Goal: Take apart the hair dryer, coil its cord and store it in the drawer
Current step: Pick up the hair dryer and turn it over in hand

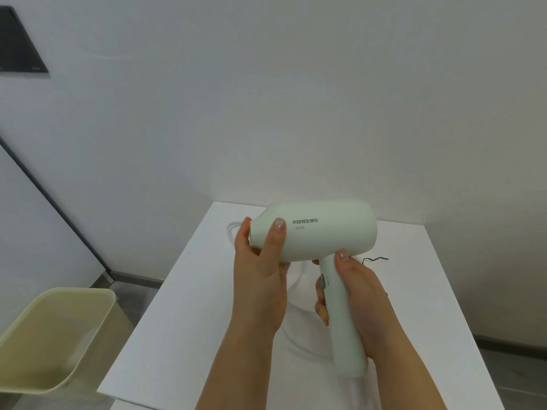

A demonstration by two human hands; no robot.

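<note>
A pale green hair dryer (328, 229) marked POREE is held above the white table (183, 306), barrel level and pointing left. My left hand (260, 261) wraps the narrow nozzle end of the barrel, thumb on its side. My right hand (358, 297) grips the handle, which points down toward me, thumb near the top. The white cord (232, 229) loops on the table behind my left hand and runs under my arms. No drawer is in view.
A beige plastic bin (59, 335) stands on the floor left of the table. A thin black twist tie (376, 259) lies on the table to the right of the dryer. A white wall rises right behind the table.
</note>
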